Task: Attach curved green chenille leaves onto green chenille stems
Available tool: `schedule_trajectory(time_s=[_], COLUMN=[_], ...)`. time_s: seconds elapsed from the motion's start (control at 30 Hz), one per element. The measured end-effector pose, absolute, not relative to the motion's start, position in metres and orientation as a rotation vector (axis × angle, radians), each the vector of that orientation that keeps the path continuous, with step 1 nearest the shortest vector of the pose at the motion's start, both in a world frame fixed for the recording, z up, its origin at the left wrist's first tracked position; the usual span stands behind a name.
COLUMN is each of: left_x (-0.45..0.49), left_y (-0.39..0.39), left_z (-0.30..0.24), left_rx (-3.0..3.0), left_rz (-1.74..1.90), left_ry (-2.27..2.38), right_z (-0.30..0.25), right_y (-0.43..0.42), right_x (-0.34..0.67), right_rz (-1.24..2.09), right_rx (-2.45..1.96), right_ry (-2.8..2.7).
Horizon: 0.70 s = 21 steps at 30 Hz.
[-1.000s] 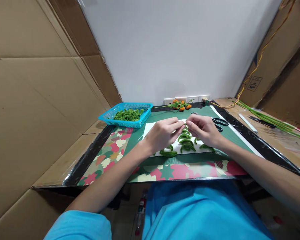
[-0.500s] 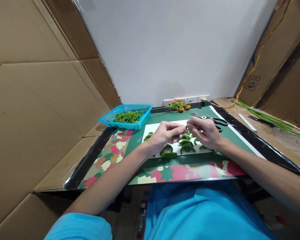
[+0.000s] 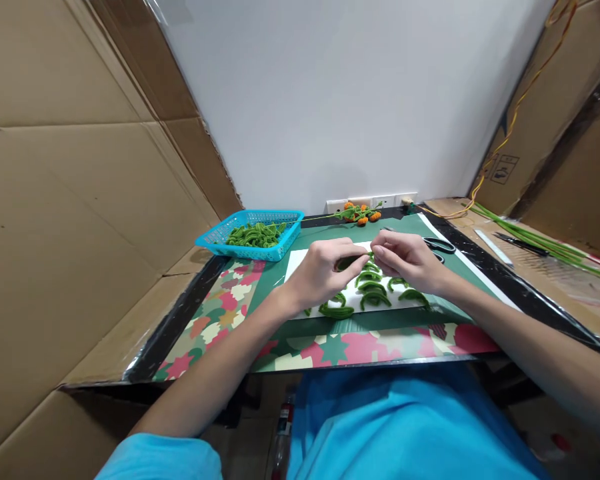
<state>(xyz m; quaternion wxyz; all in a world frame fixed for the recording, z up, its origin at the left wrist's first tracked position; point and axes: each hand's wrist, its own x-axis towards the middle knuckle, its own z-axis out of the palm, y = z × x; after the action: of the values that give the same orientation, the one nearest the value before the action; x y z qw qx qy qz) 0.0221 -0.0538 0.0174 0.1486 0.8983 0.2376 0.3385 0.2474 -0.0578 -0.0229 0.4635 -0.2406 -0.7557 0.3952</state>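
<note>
Above a white sheet (image 3: pixel 294 263), my left hand (image 3: pixel 325 270) and my right hand (image 3: pixel 409 261) meet fingertip to fingertip. Both pinch a small piece of fuzzy green pipe cleaner (image 3: pixel 371 256), mostly hidden by the fingers. Several bent green pipe-cleaner loops (image 3: pixel 375 298) lie in rows on the sheet under and in front of the hands. Behind my right hand, black-handled scissors (image 3: pixel 441 245) are partly covered.
At the back left stands a blue plastic basket (image 3: pixel 280 252) heaped with green pipe-cleaner pieces (image 3: pixel 255 235). Orange pipe-cleaner flowers (image 3: pixel 363 213) lie along the wall by the sockets. Green stems (image 3: pixel 545 240) and a pale strip (image 3: pixel 494 247) lie right. Cardboard (image 3: pixel 80 200) walls the left.
My fingertips still meet over the sheet. My left hand has shifted slightly left with its fingers more arched, and my right hand has turned a little, covering more of the scissors.
</note>
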Motion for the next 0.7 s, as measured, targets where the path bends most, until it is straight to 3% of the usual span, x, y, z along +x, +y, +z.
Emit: schedule_trajectory(time_s=[0.17,0.33,0.53,0.7], left_x=[0.033,0.034,0.033,0.029], left_y=[-0.052,-0.051,-0.056,-0.06], left_z=[0.008,0.006,0.008,0.008], left_rx=[1.619,1.44,1.806,2.905], left_rz=[0.71,0.747,0.904,1.083], left_ry=[0.71,0.777,0.823,0.75], right_z=[-0.025,-0.023,-0.023,-0.018], right_y=[-0.056,-0.055,-0.058,-0.059], right_x=[0.253,0.253,0.247,0.242], right_rz=[0.415,0.27,0.542,0.9], right_rx=[-0.673,-0.639,-0.717,-0.712], right_ry=[-2.055,-2.106,-2.028,-1.852])
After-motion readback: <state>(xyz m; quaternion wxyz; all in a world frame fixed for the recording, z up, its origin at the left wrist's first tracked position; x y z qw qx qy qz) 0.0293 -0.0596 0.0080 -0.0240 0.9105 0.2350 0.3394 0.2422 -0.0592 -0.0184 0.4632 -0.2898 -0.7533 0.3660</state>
